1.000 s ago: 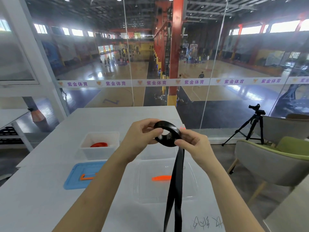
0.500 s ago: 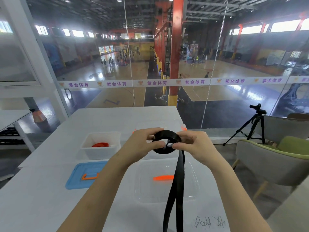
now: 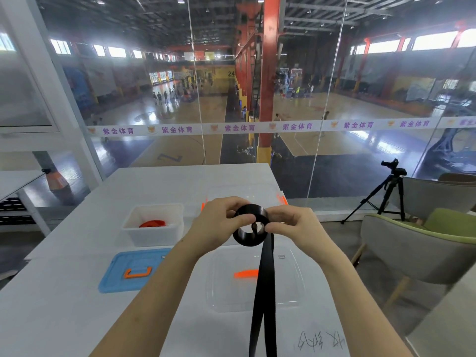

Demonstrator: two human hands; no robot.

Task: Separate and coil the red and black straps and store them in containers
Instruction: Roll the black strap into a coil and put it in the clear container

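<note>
A glass wall (image 3: pixel 296 163) overlooks what seems a basketball hall (image 3: pixel 322 109); chair (image 3: pixel 412 243), tripod (image 3: pixel 389 191) right.

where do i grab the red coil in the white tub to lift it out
Come straight down from above, since the white tub walls it in on every side. The red coil appears to lie flat on the tub's floor, so pinch across its outer edge from opposite sides. That should also keep the wraps from springing loose.

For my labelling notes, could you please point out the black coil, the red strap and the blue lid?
black coil (image 3: pixel 247 240): head view, lower front of the roll.
red strap (image 3: pixel 152 223): head view, top of the coil.
blue lid (image 3: pixel 116 278): head view, bare left part.
</note>
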